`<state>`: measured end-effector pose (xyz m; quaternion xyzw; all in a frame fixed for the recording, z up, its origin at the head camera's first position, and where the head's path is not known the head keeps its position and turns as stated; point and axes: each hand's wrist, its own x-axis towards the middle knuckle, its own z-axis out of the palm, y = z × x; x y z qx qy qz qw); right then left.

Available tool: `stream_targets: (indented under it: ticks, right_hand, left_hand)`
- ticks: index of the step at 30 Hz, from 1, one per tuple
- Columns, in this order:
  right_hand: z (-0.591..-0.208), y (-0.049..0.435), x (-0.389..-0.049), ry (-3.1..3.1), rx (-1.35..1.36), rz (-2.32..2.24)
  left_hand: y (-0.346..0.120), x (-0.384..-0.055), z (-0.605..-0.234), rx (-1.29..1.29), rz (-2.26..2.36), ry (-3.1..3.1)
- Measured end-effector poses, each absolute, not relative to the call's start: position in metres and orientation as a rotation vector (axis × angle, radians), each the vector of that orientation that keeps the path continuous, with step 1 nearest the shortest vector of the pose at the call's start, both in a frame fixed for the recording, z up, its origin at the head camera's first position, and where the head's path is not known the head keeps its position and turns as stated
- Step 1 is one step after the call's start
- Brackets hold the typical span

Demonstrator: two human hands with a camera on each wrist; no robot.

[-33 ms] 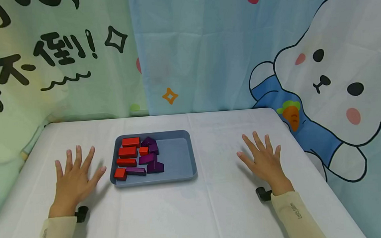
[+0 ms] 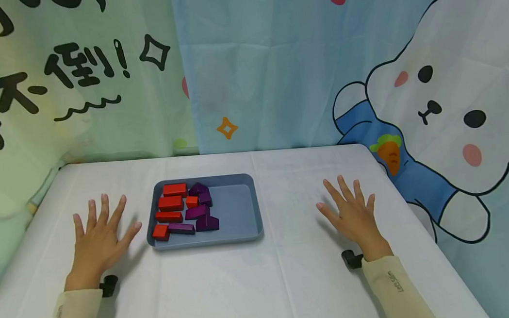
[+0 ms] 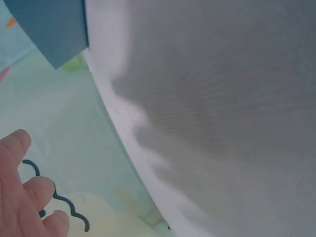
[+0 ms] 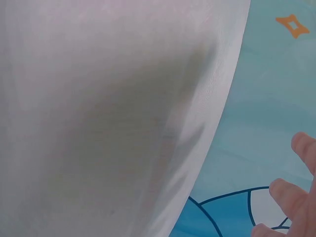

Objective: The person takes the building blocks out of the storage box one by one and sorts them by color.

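Observation:
My left hand point(image 2: 99, 244) is spread over the table to the left of a grey-blue tray point(image 2: 235, 209), its fingers straight and holding nothing. To the right of the tray, well apart from it, my right hand point(image 2: 354, 218) is spread too, with nothing in it. Several red blocks point(image 2: 170, 203) lie along the tray's left side. Beside them are several purple blocks point(image 2: 197, 212) of differing shapes. Fingertips point(image 3: 39, 192) of the left hand show at the left wrist view's edge, and fingertips point(image 4: 289, 197) of the right hand in the right wrist view.
A white cloth covers the table point(image 2: 227, 287). Behind it hangs a printed curtain point(image 2: 267, 80) with lettering and a cartoon animal. A small black device point(image 2: 109, 286) sits on the left wrist, another black device point(image 2: 352, 259) on the right wrist.

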<state>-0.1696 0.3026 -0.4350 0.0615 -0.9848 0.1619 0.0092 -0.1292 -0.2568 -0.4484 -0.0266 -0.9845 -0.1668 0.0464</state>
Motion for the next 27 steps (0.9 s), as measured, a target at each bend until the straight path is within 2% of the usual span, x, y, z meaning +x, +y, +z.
stream_targets:
  ticks: [16, 27]
  right_hand:
    - [-0.433, 0.297, -0.169, -3.023, 0.229, 0.58]
    - [-0.43, 0.285, -0.168, -2.916, 0.356, 0.758]
  left_hand:
    - [-0.255, -0.13, -0.45, -0.08, -0.714, -3.061]
    - [-0.235, -0.14, -0.457, 0.0, -1.478, -2.957]
